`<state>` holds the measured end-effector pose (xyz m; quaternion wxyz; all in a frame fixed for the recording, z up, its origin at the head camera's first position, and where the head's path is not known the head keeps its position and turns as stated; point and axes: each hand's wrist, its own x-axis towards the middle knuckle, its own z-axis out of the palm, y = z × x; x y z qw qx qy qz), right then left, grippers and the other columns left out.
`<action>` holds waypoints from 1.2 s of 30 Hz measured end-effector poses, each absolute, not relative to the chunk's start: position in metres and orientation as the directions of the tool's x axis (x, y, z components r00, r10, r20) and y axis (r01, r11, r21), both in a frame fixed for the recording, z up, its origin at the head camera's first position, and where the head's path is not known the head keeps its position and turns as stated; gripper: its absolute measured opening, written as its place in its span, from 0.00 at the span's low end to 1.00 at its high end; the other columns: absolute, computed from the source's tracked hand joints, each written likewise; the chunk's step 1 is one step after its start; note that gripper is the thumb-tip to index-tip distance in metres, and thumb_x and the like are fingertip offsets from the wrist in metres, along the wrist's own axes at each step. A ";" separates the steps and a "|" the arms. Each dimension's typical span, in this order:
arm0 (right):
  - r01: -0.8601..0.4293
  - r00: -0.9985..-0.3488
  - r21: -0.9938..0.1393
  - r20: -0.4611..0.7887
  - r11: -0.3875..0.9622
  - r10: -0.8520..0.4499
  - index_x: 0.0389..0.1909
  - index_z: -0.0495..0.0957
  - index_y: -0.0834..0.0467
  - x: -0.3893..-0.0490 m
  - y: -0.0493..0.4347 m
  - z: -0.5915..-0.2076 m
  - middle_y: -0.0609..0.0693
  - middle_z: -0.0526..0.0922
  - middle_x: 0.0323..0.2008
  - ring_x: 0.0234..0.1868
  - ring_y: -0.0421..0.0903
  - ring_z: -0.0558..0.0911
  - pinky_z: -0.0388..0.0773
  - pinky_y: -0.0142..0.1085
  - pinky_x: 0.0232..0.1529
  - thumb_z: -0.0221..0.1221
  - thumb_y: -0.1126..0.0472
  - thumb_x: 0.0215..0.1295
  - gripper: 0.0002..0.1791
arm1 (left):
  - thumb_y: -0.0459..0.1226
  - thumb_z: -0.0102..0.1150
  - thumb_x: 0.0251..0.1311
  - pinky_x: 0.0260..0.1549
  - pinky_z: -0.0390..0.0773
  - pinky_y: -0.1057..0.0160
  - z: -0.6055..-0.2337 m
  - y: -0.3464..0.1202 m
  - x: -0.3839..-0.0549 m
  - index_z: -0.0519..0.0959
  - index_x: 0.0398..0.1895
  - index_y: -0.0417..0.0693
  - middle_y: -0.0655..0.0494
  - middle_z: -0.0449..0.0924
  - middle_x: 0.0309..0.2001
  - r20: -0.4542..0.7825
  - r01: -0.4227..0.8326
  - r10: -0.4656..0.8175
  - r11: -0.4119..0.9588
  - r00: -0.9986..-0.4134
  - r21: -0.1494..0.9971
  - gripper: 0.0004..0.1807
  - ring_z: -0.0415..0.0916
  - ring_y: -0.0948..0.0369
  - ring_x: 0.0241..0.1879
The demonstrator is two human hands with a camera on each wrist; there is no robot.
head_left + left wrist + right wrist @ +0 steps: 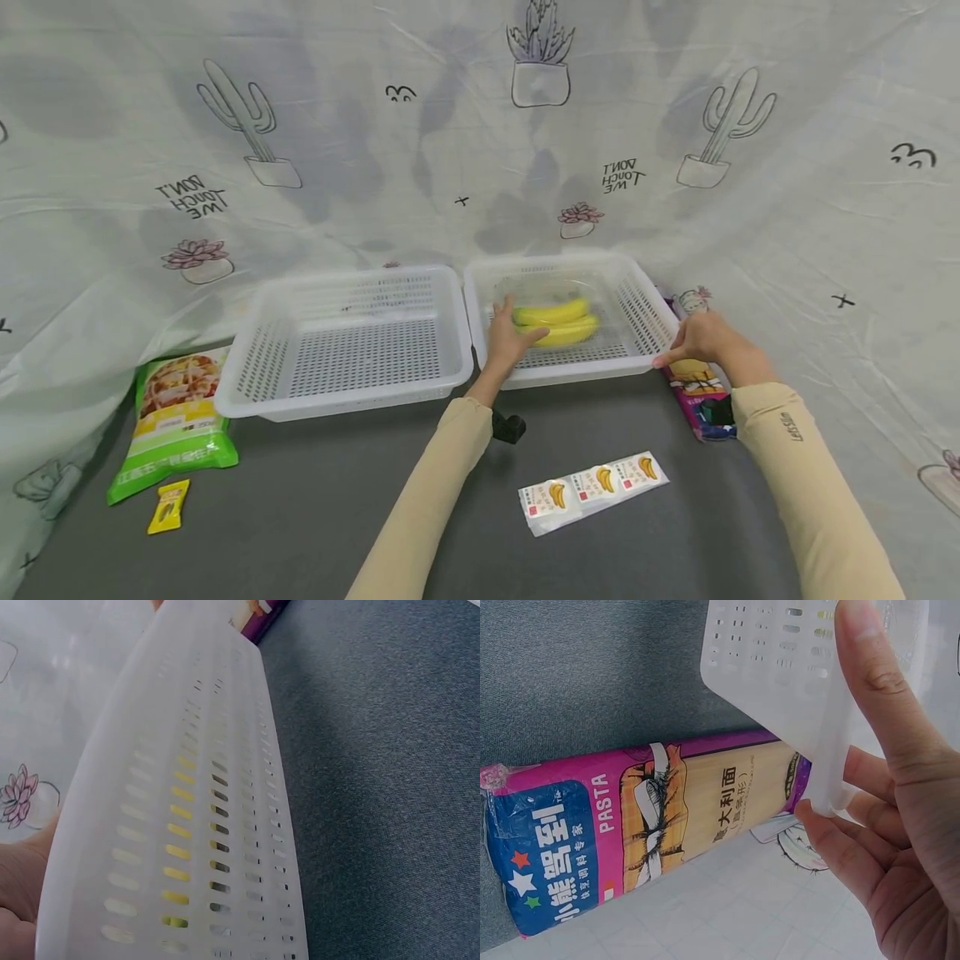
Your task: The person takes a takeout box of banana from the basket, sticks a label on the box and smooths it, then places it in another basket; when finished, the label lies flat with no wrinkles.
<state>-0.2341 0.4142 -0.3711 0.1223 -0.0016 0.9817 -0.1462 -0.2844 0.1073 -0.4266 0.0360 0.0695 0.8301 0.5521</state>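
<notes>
Yellow bananas (558, 323) in what looks like clear plastic lie inside the right white basket (577, 372). My left hand (508, 337) reaches over the front rim into this basket, fingers spread, its thumb at the left end of the bananas. In the left wrist view the basket's slotted wall (217, 787) hides most of that hand, and yellow shows through the slots. My right hand (708, 343) pinches the basket's front right corner, with thumb and fingers on the rim (832, 742). Just below that hand is a pasta pack (652, 817), partly under the corner.
Left of the basket stands a second white basket (345, 404) with nothing in it. Further left lie a green food bag (180, 408) and a small yellow packet (169, 507). A strip of banana stickers (592, 492) is on the dark table (322, 508). Behind hangs a printed curtain (337, 108).
</notes>
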 end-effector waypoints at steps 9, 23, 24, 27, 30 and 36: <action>0.012 -0.972 -0.269 -0.228 0.963 -0.051 0.29 0.85 0.71 -0.234 0.413 -0.371 0.47 0.75 0.17 0.21 0.44 0.68 0.62 0.33 0.20 0.73 0.38 0.42 0.36 | 0.46 0.70 0.54 0.65 0.53 0.40 -0.430 0.110 -0.286 0.42 0.77 0.43 0.31 0.35 0.73 -0.024 0.036 0.149 0.390 -0.989 0.920 0.56 0.40 0.36 0.71; 0.018 -0.973 -0.275 -0.226 0.961 -0.046 0.29 0.85 0.71 -0.233 0.411 -0.373 0.49 0.76 0.19 0.22 0.44 0.69 0.63 0.33 0.20 0.73 0.40 0.43 0.34 | 0.48 0.71 0.52 0.64 0.54 0.37 -0.435 0.111 -0.292 0.39 0.77 0.50 0.32 0.31 0.74 -0.057 0.019 0.168 0.419 -0.984 0.908 0.59 0.37 0.34 0.71; 0.016 -0.973 -0.274 -0.224 0.962 -0.047 0.29 0.85 0.71 -0.233 0.411 -0.373 0.49 0.76 0.19 0.22 0.44 0.69 0.62 0.33 0.20 0.73 0.40 0.43 0.34 | 0.47 0.72 0.51 0.63 0.54 0.37 -0.435 0.111 -0.293 0.40 0.77 0.49 0.31 0.31 0.73 -0.050 0.029 0.171 0.427 -0.984 0.904 0.59 0.36 0.33 0.71; 0.014 -0.975 -0.274 -0.219 0.962 -0.049 0.29 0.85 0.71 -0.232 0.412 -0.372 0.49 0.76 0.19 0.22 0.44 0.69 0.62 0.33 0.20 0.73 0.40 0.43 0.34 | 0.46 0.73 0.50 0.63 0.55 0.36 -0.435 0.114 -0.293 0.40 0.77 0.48 0.30 0.30 0.73 -0.035 0.053 0.180 0.460 -0.983 0.886 0.60 0.36 0.31 0.70; 0.014 -0.976 -0.279 -0.213 0.960 -0.048 0.28 0.85 0.70 -0.232 0.412 -0.372 0.49 0.76 0.19 0.22 0.45 0.69 0.62 0.33 0.19 0.74 0.40 0.42 0.33 | 0.45 0.74 0.48 0.63 0.55 0.36 -0.435 0.116 -0.293 0.40 0.77 0.48 0.30 0.28 0.73 -0.038 0.056 0.186 0.473 -0.982 0.879 0.61 0.34 0.31 0.70; 0.040 -0.976 -0.295 -0.217 0.955 -0.026 0.29 0.85 0.71 -0.231 0.412 -0.370 0.51 0.77 0.20 0.24 0.46 0.71 0.65 0.33 0.20 0.74 0.41 0.42 0.33 | 0.42 0.76 0.46 0.66 0.53 0.41 -0.435 0.120 -0.296 0.44 0.77 0.43 0.34 0.33 0.74 0.002 0.101 0.184 0.532 -0.983 0.841 0.61 0.40 0.35 0.71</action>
